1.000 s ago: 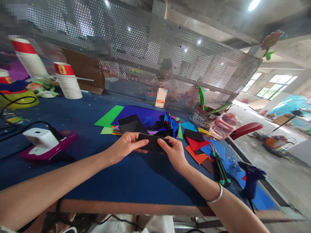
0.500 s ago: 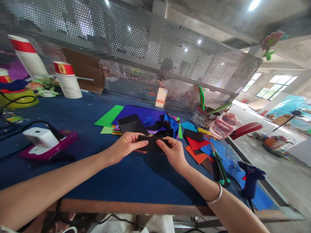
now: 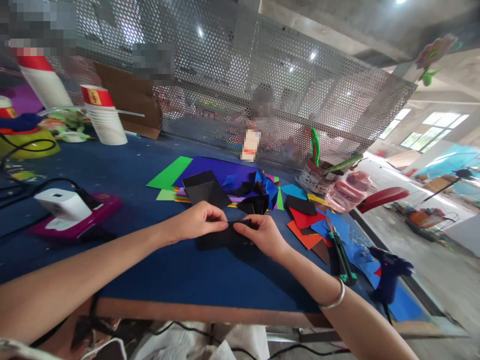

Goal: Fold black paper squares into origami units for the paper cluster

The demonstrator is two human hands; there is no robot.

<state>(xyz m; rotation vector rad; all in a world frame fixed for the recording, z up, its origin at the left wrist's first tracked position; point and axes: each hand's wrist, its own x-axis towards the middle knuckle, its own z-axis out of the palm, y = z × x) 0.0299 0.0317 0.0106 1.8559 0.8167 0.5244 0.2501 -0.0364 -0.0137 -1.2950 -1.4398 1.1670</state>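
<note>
A piece of black paper (image 3: 219,241) is held low over the front middle of the blue table. My left hand (image 3: 195,221) pinches its upper edge between thumb and fingertips. My right hand (image 3: 263,234), with a silver bangle on that wrist, grips the same edge a short way to the right. The paper's lower part blends into the dark shadow beneath. Just behind my hands lie square black sheets (image 3: 206,190) and a heap of folded blue and black paper pieces (image 3: 264,192), on top of a stack of coloured paper (image 3: 170,175).
To the right lie loose coloured squares (image 3: 305,218), a green-handled utility knife (image 3: 343,257) and a dark blue glue gun (image 3: 390,275). A purple power strip (image 3: 107,205) with a white plug sits left. Paper cups (image 3: 107,122) and a perforated metal screen (image 3: 210,85) stand behind.
My left fingertips have shifted right along the upper edge, nearer my right thumb. More of the black paper now shows below my hands. The camera view has tilted slightly.
</note>
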